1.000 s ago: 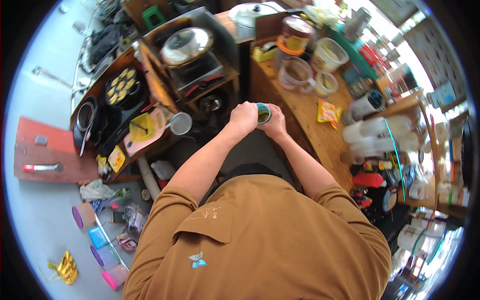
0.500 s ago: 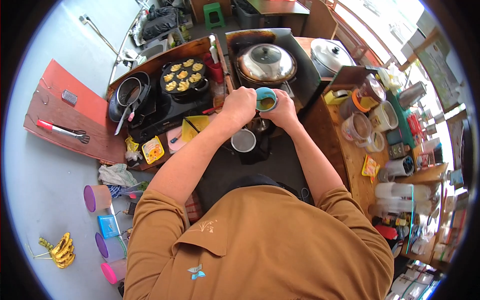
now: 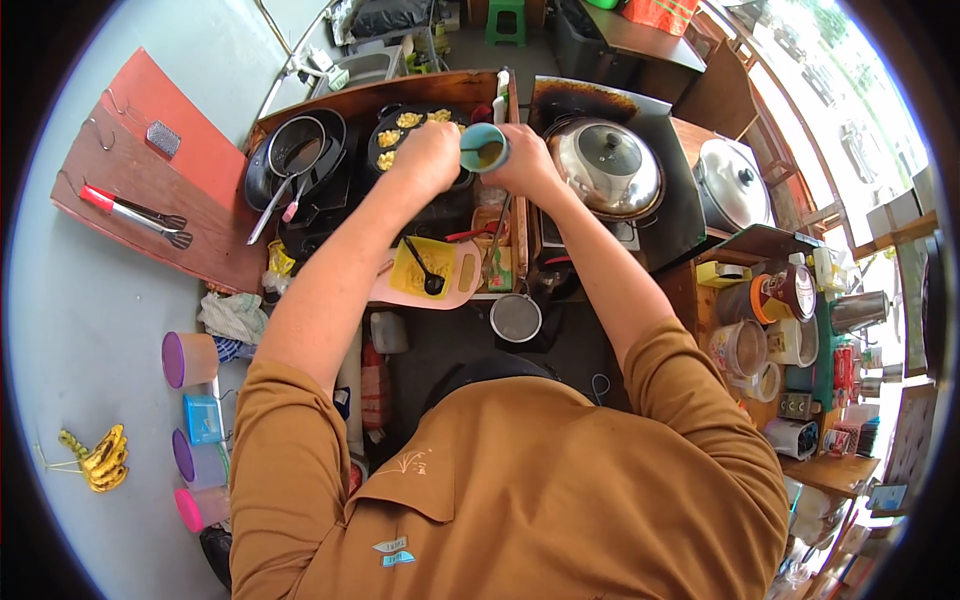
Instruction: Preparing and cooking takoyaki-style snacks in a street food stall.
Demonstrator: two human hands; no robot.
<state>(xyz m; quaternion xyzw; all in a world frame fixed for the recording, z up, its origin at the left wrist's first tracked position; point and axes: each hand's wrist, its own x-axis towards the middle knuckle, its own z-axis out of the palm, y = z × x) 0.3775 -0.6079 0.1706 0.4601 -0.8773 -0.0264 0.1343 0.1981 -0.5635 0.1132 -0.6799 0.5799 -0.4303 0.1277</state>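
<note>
One teal cup (image 3: 482, 150), yellowish inside, is clamped by right fingers (image 3: 513, 142); left fingers' (image 3: 445, 142) grip is unclear.

Blk stove (image 3: 450, 208) w/ dimpled pan (image 3: 401, 139) on it, & pink cutting bd (image 3: 457, 291) w/ yel tub (image 3: 409, 279) on top

Strong daylight enters through the opening (image 3: 818, 65) far to the upper right of the blue cup (image 3: 482, 137), bleaching parts white. Just right of the cup, the domed lid (image 3: 600, 172) carries pale glare. Below the cup the floor (image 3: 575, 358) is dim; far left of it the wall (image 3: 90, 340) is softly lit and curves toward a black, blue-fringed rim.
</note>
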